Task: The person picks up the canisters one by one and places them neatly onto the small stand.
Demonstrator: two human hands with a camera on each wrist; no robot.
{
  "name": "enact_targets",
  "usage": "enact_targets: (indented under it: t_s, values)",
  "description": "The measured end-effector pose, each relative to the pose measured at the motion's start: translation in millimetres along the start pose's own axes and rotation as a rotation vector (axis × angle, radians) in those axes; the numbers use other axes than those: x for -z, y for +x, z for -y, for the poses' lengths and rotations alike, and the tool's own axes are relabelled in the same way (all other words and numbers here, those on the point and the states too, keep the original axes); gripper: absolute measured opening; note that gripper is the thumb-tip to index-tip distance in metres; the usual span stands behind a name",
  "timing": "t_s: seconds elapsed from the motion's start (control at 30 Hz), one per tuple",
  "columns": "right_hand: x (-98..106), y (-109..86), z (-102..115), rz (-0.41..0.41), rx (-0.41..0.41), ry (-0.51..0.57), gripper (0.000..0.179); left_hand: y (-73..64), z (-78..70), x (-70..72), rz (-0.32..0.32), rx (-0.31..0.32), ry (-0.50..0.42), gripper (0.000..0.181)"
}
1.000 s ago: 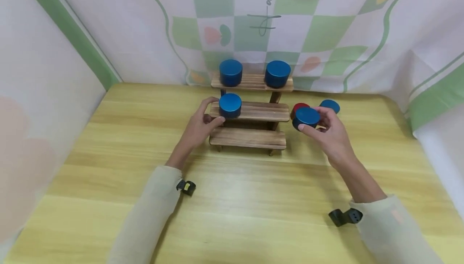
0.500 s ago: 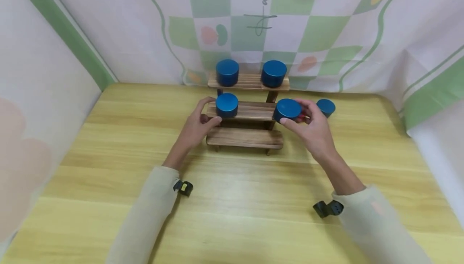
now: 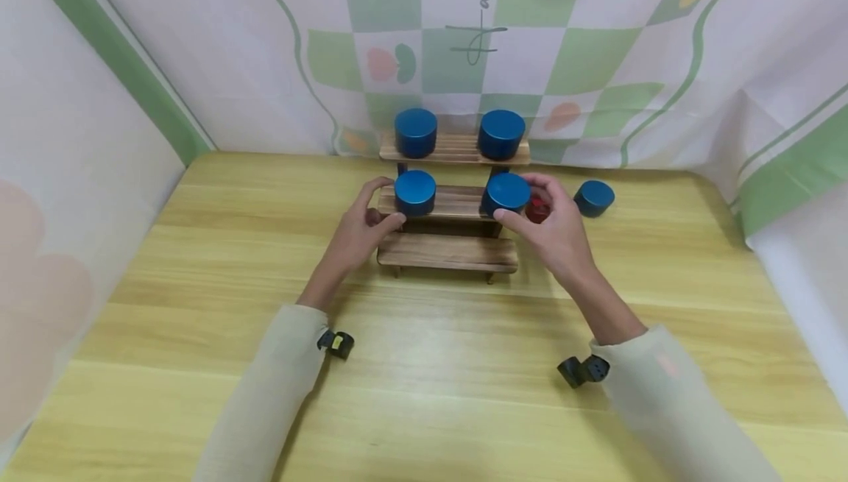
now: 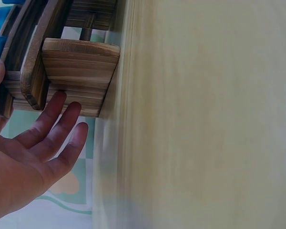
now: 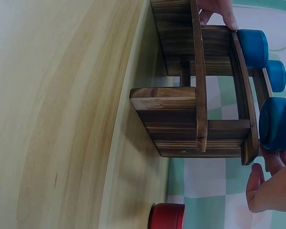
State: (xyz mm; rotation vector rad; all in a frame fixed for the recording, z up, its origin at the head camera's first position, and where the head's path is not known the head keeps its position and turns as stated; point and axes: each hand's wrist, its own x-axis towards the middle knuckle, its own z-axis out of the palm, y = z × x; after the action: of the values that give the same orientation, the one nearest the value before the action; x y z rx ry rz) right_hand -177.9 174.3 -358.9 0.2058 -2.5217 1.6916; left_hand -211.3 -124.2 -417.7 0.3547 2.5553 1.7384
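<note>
A three-tier wooden display stand (image 3: 447, 250) stands on the table. My left hand (image 3: 361, 228) holds the left end of its middle tier, thumb at the front edge and index finger at the back. Just beside those fingers a round blue tin (image 3: 415, 193) sits on that tier. With thumb and fingers, my right hand (image 3: 553, 228) grips another blue tin (image 5: 277, 124) at the tier's right end, its base right at the board. In the left wrist view, the other fingers (image 4: 62, 126) of my left hand spread beside the lower boards.
Two more blue tins, one left (image 3: 416, 132) and one right (image 3: 501, 134), stand on the top tier. A red tin (image 5: 167, 216) is on the table right of the stand, partly behind my right hand. Farther right is another blue tin (image 3: 594, 198). A patterned curtain (image 3: 457, 62) hangs behind.
My right hand has carried its blue tin leftward from above the red tin to the right end of the middle tier. My left hand has kept its place on the stand.
</note>
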Motion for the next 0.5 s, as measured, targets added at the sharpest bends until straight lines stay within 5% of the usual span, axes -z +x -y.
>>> enact_targets:
  t_s: [0.5]
  values:
    - [-8.6, 7.2, -1.6, -0.013, 0.008, -0.043, 0.063, 0.2, -0.3, 0.8, 0.001, -0.014, 0.003, 0.058]
